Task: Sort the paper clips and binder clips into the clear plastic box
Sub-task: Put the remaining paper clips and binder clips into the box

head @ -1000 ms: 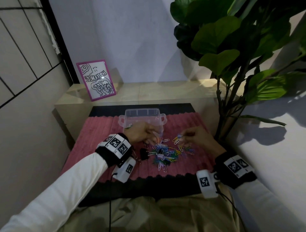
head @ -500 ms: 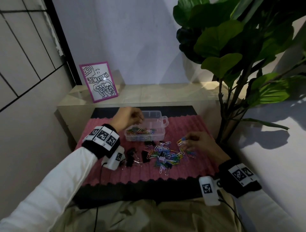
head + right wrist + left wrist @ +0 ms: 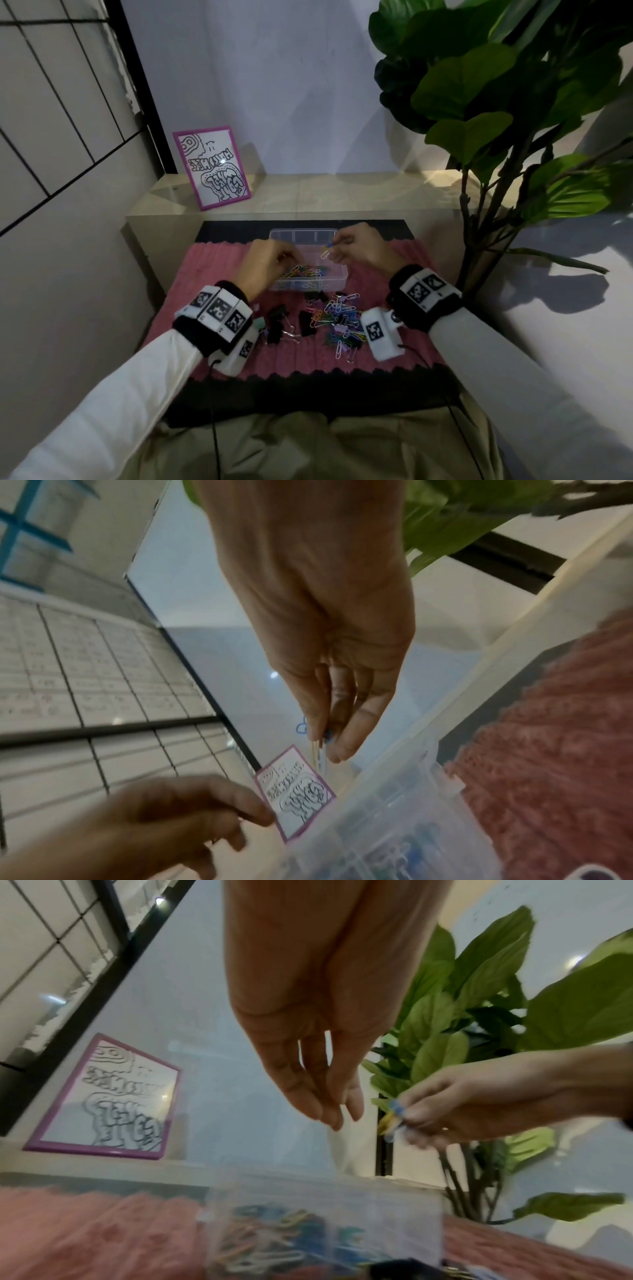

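The clear plastic box stands on the pink mat with coloured paper clips in its near left part. My left hand hovers over that part, fingers straight and together in the left wrist view, holding nothing. My right hand is above the box's right side and pinches a few paper clips, blue and yellow, which hang from its fingertips. A pile of loose paper clips lies in front of the box. Black binder clips lie to its left.
The pink mat lies over a black pad on a low table. A framed drawing leans on the ledge behind. A large leafy plant stands at the right, its stems close to the mat's right edge.
My left hand went from the pile to the box and stays over it. My right hand lifted paper clips off the pile and carried them up over the box.
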Motion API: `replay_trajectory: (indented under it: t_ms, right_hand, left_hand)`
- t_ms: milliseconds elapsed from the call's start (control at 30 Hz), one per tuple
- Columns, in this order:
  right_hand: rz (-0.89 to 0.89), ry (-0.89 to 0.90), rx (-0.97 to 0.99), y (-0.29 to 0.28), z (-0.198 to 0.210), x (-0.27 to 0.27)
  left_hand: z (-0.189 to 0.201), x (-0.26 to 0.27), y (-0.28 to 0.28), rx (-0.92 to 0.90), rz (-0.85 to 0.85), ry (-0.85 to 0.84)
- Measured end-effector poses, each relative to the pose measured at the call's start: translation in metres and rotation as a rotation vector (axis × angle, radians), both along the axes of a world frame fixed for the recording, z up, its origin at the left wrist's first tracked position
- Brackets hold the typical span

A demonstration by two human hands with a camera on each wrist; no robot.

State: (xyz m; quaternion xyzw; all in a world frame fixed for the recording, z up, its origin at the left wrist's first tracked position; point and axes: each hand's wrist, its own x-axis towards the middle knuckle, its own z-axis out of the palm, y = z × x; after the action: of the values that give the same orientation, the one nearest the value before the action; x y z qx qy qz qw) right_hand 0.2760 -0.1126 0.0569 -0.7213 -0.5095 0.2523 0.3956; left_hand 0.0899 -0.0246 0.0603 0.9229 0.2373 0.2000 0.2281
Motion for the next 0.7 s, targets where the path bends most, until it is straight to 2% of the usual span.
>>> replay_trajectory:
  t_ms: [100,167,267,333,467,533,633,700]
  right_hand:
    - [0.086,-0.189,-0.113,0.006,-0.004,-0.004]
    - [0.092,-0.245,-0.087,-0.003,-0.004,-0.002]
    - [0.066,-0.349,0.025,-0.030,-0.003,0.009]
    - [0.055,-0.475,0.001,-0.052,-0.005,0.021]
    - [0.159,-0.516,-0.376,-0.086,-0.023,0.030]
    - [0.259,-0.499,-0.483,-0.090,-0.033,0.023]
    - [0.284,-0.542,-0.425,-0.086,-0.042,0.014]
    - [0.253,-0.456,-0.344,-0.084,-0.042,0.013]
  left_hand:
    - [-0.011,0.006,-0.022,-0.056,-0.176,0.185]
    - [-0.023,0.016,-0.033,-0.033,-0.251,0.297]
    - [-0.035,0.032,-0.041,0.004,-0.277,0.430]
    - [-0.039,0.040,-0.044,0.064,-0.278,0.508]
    - [-0.043,0.048,-0.047,0.088,-0.301,0.514]
    - [-0.041,0.049,-0.044,0.053,-0.297,0.510]
    - [-0.038,0.047,-0.040,-0.005,-0.306,0.481]
    - [-0.036,0.043,-0.037,-0.061,-0.296,0.448]
